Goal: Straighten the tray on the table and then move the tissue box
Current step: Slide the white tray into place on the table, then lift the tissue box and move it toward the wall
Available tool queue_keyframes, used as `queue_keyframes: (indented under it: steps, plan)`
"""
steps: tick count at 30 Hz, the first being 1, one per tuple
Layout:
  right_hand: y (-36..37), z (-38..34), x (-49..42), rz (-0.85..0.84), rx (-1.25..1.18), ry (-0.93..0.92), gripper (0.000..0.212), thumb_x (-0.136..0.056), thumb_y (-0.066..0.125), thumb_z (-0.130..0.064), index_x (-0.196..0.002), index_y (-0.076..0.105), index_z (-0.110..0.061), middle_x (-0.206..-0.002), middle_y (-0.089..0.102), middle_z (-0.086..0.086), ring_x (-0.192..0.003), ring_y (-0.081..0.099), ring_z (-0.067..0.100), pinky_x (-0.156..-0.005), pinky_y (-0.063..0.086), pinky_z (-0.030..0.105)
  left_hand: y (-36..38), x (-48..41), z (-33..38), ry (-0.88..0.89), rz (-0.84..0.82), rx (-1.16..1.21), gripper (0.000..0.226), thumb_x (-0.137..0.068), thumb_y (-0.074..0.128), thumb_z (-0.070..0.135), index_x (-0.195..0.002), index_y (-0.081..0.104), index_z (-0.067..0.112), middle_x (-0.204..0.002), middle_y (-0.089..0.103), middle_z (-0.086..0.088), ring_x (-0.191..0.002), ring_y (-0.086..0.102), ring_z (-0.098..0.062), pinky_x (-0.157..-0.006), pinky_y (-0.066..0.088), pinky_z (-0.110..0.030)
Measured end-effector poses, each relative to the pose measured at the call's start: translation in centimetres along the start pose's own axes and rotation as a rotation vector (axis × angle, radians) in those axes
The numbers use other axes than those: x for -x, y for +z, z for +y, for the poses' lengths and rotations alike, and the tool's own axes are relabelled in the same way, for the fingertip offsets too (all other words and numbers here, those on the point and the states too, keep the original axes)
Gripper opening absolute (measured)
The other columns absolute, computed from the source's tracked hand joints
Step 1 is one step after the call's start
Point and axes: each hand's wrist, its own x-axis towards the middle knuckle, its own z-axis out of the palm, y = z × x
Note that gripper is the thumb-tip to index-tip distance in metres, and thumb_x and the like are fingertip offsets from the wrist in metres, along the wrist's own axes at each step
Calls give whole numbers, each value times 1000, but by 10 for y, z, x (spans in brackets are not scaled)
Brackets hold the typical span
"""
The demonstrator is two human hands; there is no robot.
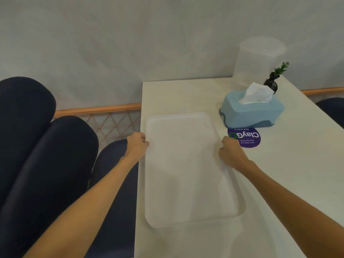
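Note:
A white rectangular tray [186,170] lies lengthwise on the pale table [290,164], close to the table's left edge. My left hand [137,145] grips the tray's left rim and my right hand [231,153] grips its right rim, both about a third of the way down from the far end. A light blue tissue box [251,113] with a white tissue sticking up stands just beyond the tray's far right corner, apart from both hands.
A round purple sticker [246,137] lies flat between the tissue box and my right hand. Behind the box stand a small black vase with a green sprig [272,83] and a clear plastic container [255,62]. Dark blue chairs [46,155] line the table's left side.

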Motion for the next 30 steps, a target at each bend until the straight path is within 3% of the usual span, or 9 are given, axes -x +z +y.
queue_keyframes:
  steps: [8, 14, 16, 17, 19, 20, 23, 26, 30]
  plan:
    - [-1, 0, 0, -2, 29, 10, 5, -88, 49, -2, -93, 48, 0, -107, 59, 22, -79, 50, 26, -65, 42, 31, -2, 1, 0, 10, -22, -72, 28, -90, 56, 2, -117, 62, -1, -113, 66, -19, -103, 62, -32, -88, 50, -37]
    - [-19, 11, 3, 45, 34, -25, 29, -88, 52, -11, -115, 58, -2, -113, 62, 16, -97, 58, 32, -77, 52, 38, 3, 5, 29, 125, 24, -196, 47, -93, 55, 18, -138, 43, 9, -137, 43, -15, -115, 53, -32, -90, 48, -41]
    - [-30, 16, 0, 70, 21, -69, 20, -87, 55, -10, -104, 65, -4, -103, 65, 12, -96, 60, 32, -75, 54, 36, 10, 6, 48, 194, 15, -157, 46, -93, 55, 18, -137, 45, 9, -138, 41, -15, -114, 55, -32, -91, 48, -39]
    - [-38, 17, -1, 99, 15, -102, 12, -87, 54, -8, -84, 65, -7, -86, 64, 9, -85, 58, 31, -64, 53, 30, 14, 7, 59, 222, 10, -134, 45, -92, 56, 17, -135, 47, 9, -137, 41, -15, -113, 55, -32, -92, 49, -39]
    - [-56, 21, -7, 172, -3, -143, 33, -87, 48, -4, -56, 50, -15, -66, 53, 7, -72, 50, 31, -49, 37, 23, 23, 9, 83, 269, -2, -84, 43, -92, 56, 17, -133, 48, 10, -135, 42, -15, -115, 55, -31, -95, 49, -40]
    - [-65, 25, -12, 208, -27, -151, 32, -88, 46, -4, -59, 55, -11, -69, 56, 11, -73, 52, 33, -51, 40, 25, 28, 11, 95, 293, -9, -57, 42, -92, 56, 17, -133, 49, 11, -134, 43, -14, -115, 55, -30, -95, 49, -38]
    - [-98, 41, -29, 331, -112, -177, 24, -91, 49, -12, -97, 68, 0, -96, 70, 17, -85, 62, 32, -70, 51, 36, 48, 16, 135, 333, -24, 36, 40, -92, 56, 18, -132, 50, 13, -134, 45, -11, -115, 56, -26, -90, 45, -28]
    - [-126, 58, -45, 425, -142, -199, 25, -91, 51, -13, -107, 67, -3, -105, 70, 17, -80, 57, 23, -71, 45, 28, 68, 19, 171, 318, -26, 136, 39, -93, 55, 19, -132, 51, 13, -134, 48, -10, -113, 57, -22, -85, 41, -24]
    - [-157, 88, -75, 503, -205, -136, 27, -92, 51, -12, -116, 62, -7, -118, 62, 17, -99, 60, 29, -79, 46, 29, 103, 15, 216, 224, -31, 266, 41, -94, 53, 24, -134, 48, 15, -136, 50, -7, -111, 54, -17, -87, 40, -25]
